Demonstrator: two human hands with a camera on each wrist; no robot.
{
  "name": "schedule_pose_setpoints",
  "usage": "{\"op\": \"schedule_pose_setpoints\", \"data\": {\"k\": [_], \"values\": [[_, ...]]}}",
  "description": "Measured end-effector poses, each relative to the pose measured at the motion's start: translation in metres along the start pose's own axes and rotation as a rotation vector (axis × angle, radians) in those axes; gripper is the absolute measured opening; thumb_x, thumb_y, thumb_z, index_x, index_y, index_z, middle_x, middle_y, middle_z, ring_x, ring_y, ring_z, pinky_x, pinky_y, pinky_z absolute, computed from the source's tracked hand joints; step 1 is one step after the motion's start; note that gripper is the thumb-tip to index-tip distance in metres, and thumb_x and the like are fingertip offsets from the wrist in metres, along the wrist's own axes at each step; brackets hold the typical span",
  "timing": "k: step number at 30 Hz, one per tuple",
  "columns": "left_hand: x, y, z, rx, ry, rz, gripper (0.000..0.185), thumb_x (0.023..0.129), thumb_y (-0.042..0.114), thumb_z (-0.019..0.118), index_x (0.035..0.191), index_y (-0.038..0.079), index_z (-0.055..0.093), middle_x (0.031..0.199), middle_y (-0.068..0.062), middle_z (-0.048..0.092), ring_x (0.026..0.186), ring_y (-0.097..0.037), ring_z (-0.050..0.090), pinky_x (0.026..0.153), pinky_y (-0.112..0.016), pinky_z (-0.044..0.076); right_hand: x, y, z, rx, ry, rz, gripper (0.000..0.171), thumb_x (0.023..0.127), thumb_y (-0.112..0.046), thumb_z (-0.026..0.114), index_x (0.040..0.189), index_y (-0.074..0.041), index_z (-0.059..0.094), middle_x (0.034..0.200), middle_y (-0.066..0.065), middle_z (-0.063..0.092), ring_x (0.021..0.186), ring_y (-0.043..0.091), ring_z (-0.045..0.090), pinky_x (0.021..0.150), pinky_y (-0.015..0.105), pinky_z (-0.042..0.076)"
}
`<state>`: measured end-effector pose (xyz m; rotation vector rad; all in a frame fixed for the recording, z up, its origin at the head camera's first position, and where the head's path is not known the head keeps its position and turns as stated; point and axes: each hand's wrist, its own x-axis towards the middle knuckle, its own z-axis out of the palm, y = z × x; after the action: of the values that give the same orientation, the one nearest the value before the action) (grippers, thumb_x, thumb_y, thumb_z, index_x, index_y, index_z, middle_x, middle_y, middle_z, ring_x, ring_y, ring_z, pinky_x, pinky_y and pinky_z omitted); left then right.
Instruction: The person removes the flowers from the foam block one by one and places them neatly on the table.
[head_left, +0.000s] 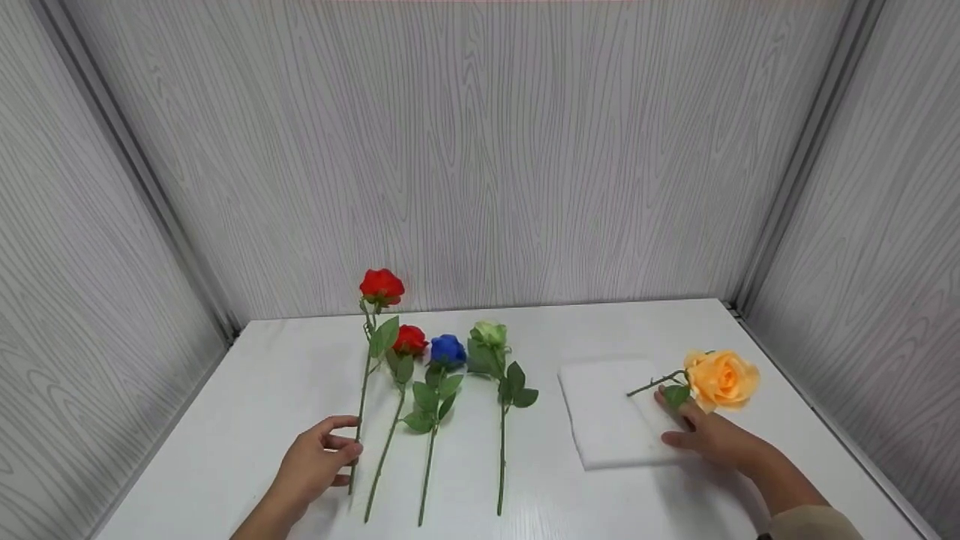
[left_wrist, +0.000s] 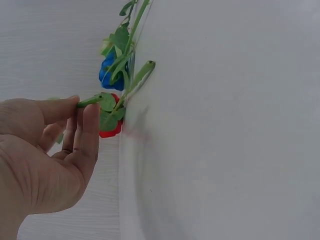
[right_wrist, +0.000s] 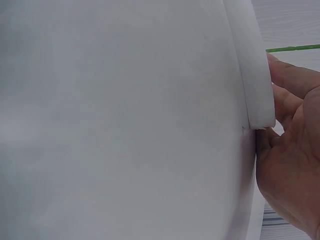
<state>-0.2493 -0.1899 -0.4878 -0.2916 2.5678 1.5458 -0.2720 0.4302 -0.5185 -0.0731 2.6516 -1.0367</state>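
Left hand (head_left: pixel 315 461) pinches the tall red rose's (head_left: pixel 381 286) thin, light, bendy stem low down, while right hand (head_left: pixel 709 435) lies loosely open against the white pad (head_left: pixel 607 420).

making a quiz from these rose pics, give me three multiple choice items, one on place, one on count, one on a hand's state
1. Where is the orange rose?
A. right, by the white foam pad
B. far left
C. between the blue and green roses

2. How many roses are red?
A. one
B. two
C. four

3. What is the left hand doing?
A. lying flat
B. pinching the tall red rose by its stem
C. pressing the pad

Key: A, its stem crosses the pad's right side; B, a shorter red rose lies beside it; B, fingers pinch the stem.
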Motion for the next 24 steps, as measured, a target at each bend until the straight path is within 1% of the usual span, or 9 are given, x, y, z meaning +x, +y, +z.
{"op": "schedule_pose_setpoints", "data": {"k": [1,3,9,13,17,19,22,24], "values": [[0.001,-0.001,-0.002,0.005,-0.008,-0.006,0.047,0.103,0.009,0.073,0.149,0.01,0.062,0.118,-0.014,0.073,0.097,-0.019,0.077,0.072,-0.038,0.068,0.0,0.0,0.0,0.0,0.001,-0.003,0.046,0.101,-0.046,0.075,0.106,-0.01,0.047,0.088,0.001,0.04,0.087,0.022,0.046,0.078,0.035,0.034],[0.003,-0.004,-0.007,0.008,-0.016,-0.02,0.048,0.103,0.009,0.073,0.149,0.009,0.061,0.118,-0.014,0.073,0.098,-0.02,0.077,0.072,-0.038,0.068,-0.001,-0.001,0.0,0.008,0.0,-0.006,0.046,0.101,-0.046,0.075,0.105,-0.01,0.046,0.086,-0.001,0.033,0.084,0.021,0.044,0.077,0.034,0.033],[0.006,-0.012,-0.019,0.037,-0.043,-0.054,0.05,0.101,0.009,0.074,0.149,0.008,0.06,0.117,-0.015,0.073,0.1,-0.022,0.075,0.073,-0.038,0.068,-0.003,-0.002,0.0,0.011,0.003,-0.004,0.047,0.101,-0.046,0.076,0.104,-0.01,0.045,0.085,-0.002,0.032,0.082,0.02,0.043,0.075,0.033,0.033],[0.006,-0.02,-0.024,0.059,-0.057,-0.068,0.05,0.099,0.008,0.076,0.147,0.007,0.062,0.113,-0.013,0.073,0.098,-0.021,0.073,0.072,-0.038,0.068,-0.003,-0.002,0.001,0.019,0.002,-0.006,0.047,0.101,-0.045,0.076,0.105,-0.01,0.045,0.084,-0.002,0.032,0.08,0.019,0.041,0.073,0.031,0.033],[0.006,-0.023,-0.026,0.071,-0.071,-0.073,0.05,0.099,0.007,0.076,0.147,0.005,0.061,0.11,-0.012,0.071,0.096,-0.021,0.071,0.071,-0.037,0.067,-0.002,-0.001,0.001,0.037,0.002,-0.005,0.048,0.1,-0.043,0.076,0.104,-0.009,0.043,0.084,-0.002,0.031,0.079,0.019,0.04,0.071,0.03,0.031],[0.006,-0.024,-0.027,0.079,-0.072,-0.081,0.05,0.099,0.006,0.076,0.147,0.004,0.061,0.109,-0.012,0.072,0.094,-0.02,0.071,0.07,-0.036,0.066,-0.001,0.0,0.001,0.041,0.004,-0.009,0.048,0.1,-0.043,0.077,0.104,-0.008,0.043,0.088,0.002,0.04,0.083,0.02,0.043,0.072,0.03,0.032],[0.008,-0.026,-0.028,0.098,-0.077,-0.092,0.05,0.098,0.006,0.076,0.146,0.003,0.061,0.108,-0.012,0.071,0.092,-0.019,0.071,0.07,-0.035,0.066,0.0,0.0,0.001,0.035,0.014,-0.008,0.049,0.099,-0.044,0.078,0.105,-0.009,0.044,0.105,0.011,0.054,0.091,0.023,0.048,0.076,0.032,0.033],[0.009,-0.027,-0.029,0.11,-0.08,-0.101,0.05,0.098,0.006,0.077,0.145,0.003,0.062,0.107,-0.012,0.071,0.091,-0.019,0.071,0.07,-0.034,0.066,0.0,0.0,0.001,0.031,0.015,-0.013,0.048,0.099,-0.044,0.077,0.105,-0.009,0.045,0.112,0.014,0.057,0.093,0.024,0.049,0.077,0.033,0.034]]}}
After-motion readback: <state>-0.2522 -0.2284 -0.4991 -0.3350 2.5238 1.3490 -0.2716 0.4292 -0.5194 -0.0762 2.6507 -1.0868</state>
